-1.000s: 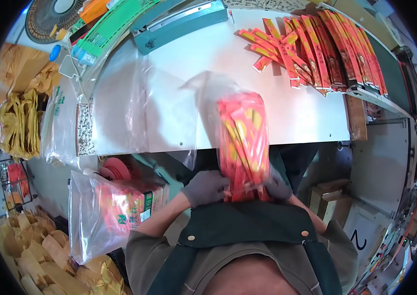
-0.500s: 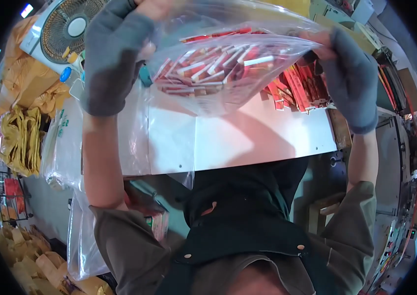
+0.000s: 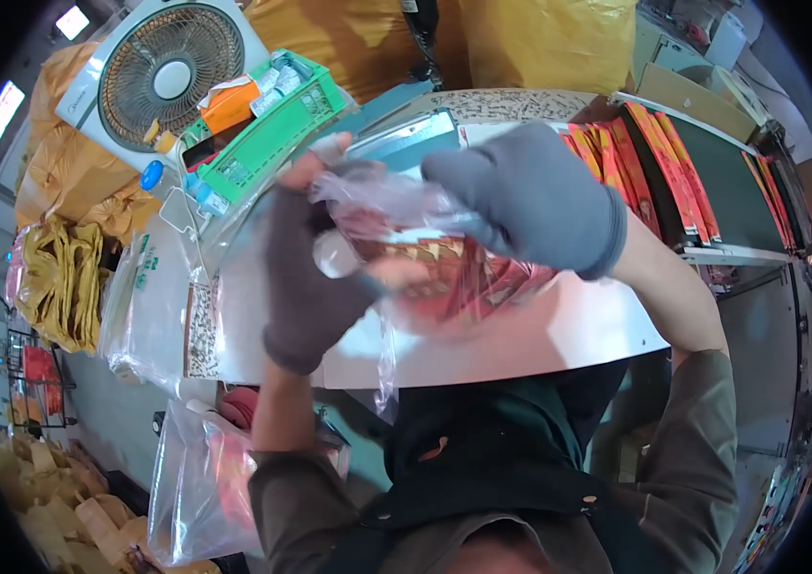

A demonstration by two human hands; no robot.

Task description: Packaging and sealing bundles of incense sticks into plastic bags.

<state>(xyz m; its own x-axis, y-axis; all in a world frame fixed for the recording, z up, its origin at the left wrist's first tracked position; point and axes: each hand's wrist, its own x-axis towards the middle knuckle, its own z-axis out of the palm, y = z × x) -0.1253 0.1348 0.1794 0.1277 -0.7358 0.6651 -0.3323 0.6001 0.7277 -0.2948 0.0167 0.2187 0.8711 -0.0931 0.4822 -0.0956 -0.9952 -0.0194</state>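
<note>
A clear plastic bag (image 3: 468, 311) filled with red packets with pale edges lies tilted over the white tabletop, blurred by motion. Its top is bunched together between my hands. My left hand (image 3: 315, 273), in a dark grey fingerless glove, is closed round the left side of the gathered plastic. A pale round thing (image 3: 334, 254) shows at its palm; its kind is unclear. My right hand (image 3: 530, 196), gloved alike, comes over the bunched plastic from the right, its fingers curled in on it and its fingertips mostly hidden.
A green basket (image 3: 267, 143) with small boxes stands at the back left beside a fan (image 3: 172, 78). Red packets (image 3: 616, 167) stand in rows at the back right. Clear plastic bags (image 3: 143, 297) hang at the left table edge. Yellow sacks (image 3: 549, 48) stand behind.
Both hands have come down and inward from the bag's wide-spread mouth. The mouth is now gathered together, and the filled bag sits lower and nearer.
</note>
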